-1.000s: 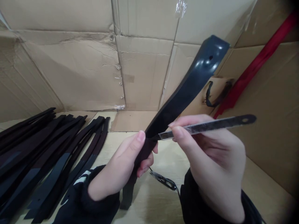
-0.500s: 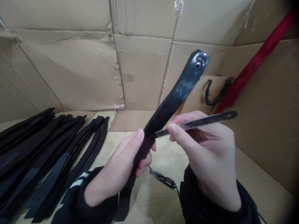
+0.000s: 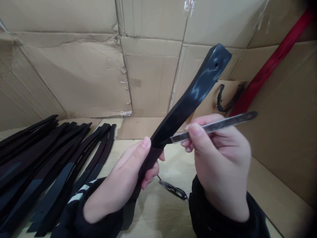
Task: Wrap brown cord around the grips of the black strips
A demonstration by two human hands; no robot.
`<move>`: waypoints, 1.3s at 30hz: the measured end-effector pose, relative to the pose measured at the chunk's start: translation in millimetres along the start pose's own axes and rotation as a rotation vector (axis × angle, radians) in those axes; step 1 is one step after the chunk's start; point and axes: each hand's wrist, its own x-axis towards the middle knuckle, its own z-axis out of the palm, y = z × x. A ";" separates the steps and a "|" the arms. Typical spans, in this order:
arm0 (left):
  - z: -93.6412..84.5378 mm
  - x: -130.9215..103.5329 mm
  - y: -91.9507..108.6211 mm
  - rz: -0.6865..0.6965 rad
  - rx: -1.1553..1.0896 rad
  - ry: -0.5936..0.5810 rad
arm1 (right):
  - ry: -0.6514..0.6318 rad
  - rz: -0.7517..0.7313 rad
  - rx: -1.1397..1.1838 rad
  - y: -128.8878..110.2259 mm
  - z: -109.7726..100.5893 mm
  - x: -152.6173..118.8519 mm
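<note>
Left hand [image 3: 126,170] grips black strip [image 3: 187,110] | right hand [image 3: 223,158] pinches slim knife [image 3: 223,123] | pushing too hard could skid it into my thumb [image 3: 145,144]!

This looked like a workshop: cardboard [image 3: 153,82] walled the table [image 3: 175,168], black strips [image 3: 55,191] crowded its left, snips [image 3: 173,190] lay mid-table!

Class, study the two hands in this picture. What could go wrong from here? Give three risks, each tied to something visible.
1. The right hand holds a slim flat tool with its tip close to the thumb of the left hand; a slip might jab it.
2. That tip might scratch the glossy curved strip.
3. The snips lie near the right sleeve, which could knock them.
</note>
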 end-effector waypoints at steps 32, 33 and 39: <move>-0.7 -1.2 -0.8 -0.053 -0.056 -0.046 | 0.138 -0.143 -0.230 -5.3 6.8 -0.8; -0.9 -1.7 -0.5 -0.050 -0.042 -0.047 | 0.154 -0.153 -0.234 -4.0 7.2 -0.8; -1.0 -2.4 1.5 -0.047 -0.009 -0.040 | 0.136 -0.292 -0.367 6.6 -0.3 3.7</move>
